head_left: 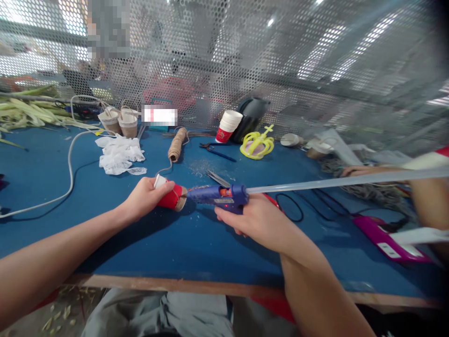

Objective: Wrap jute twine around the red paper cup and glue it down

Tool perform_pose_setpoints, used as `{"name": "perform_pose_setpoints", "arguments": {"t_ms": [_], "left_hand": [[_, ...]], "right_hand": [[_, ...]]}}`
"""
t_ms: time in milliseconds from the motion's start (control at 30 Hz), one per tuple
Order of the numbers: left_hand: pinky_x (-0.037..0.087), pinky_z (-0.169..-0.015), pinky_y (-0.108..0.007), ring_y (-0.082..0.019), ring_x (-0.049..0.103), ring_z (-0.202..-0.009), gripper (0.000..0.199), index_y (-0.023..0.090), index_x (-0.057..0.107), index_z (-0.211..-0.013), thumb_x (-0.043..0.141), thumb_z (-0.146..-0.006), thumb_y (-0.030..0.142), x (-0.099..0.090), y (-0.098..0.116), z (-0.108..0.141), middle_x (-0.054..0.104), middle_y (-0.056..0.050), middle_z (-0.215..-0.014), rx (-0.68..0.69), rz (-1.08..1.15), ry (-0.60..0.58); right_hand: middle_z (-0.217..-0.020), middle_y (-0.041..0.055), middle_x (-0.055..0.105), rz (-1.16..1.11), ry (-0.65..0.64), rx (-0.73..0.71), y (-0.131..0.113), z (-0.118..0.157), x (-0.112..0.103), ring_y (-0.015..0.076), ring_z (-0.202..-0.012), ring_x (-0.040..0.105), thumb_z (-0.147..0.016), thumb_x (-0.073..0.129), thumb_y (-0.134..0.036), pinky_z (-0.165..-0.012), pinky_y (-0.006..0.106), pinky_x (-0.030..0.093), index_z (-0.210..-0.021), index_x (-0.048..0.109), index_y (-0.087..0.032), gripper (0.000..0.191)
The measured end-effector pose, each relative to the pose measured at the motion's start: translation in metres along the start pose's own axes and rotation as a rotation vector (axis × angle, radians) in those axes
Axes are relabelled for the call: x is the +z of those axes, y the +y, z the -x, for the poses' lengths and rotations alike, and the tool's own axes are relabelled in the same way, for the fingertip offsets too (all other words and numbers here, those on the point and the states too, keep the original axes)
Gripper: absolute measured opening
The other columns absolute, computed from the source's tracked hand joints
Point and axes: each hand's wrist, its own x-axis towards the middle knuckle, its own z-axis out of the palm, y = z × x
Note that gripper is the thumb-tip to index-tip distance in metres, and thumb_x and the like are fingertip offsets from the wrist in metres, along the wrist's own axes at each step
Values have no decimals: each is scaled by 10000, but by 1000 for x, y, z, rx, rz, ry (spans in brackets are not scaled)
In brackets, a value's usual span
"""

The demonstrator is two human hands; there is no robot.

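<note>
Our left hand (149, 195) is clamped on a red paper cup (169, 197), the thumb lying along its side, while our right hand (261, 217) is wrapped around the handle of a blue glue gun (210, 194). Taking the glue gun as our landmark, we see the cup tilted on its side just left of the nozzle, its twine-wrapped end projecting from our left grip toward the tip; whether they touch we cannot tell. A clear glue stick (315, 186) juts rightward from the gun's back. Just beyond the gun lie scissors (219, 178), and farther beyond it pliers (219, 152), stacked cups (228, 124) and a yellow crown-shaped piece (257, 146). Beyond and left of it, a twine spool (177, 144) trails a strand toward the cup. Well right of the gun, we see a purple power strip (389, 241) and another person's blurred hand (358, 171).
</note>
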Motion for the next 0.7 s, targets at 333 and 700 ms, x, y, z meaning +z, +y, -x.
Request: {"name": "perform_pose_setpoints", "arguments": {"t_ms": [333,700], "left_hand": [[269,-457,-212,-92,370,-486,398,89,666,-738,524,-708,459,0,2,1,536,7,-539,15,-49,-36],[203,-413,-196,-63,264,-454,385,120,539,-579,508,-694,487,1,2,2,388,51,-480,55,-102,-22]], "right_hand": [[-346,-46,484,-79,24,83,-4,-1,-1,88,-348,486,-762,514,-267,-409,195,390,-516,528,-187,259],[-372,-41,498,-93,27,158,-3,-4,0,89,-349,491,-754,514,-294,-403,190,402,-559,544,-168,234]]}}
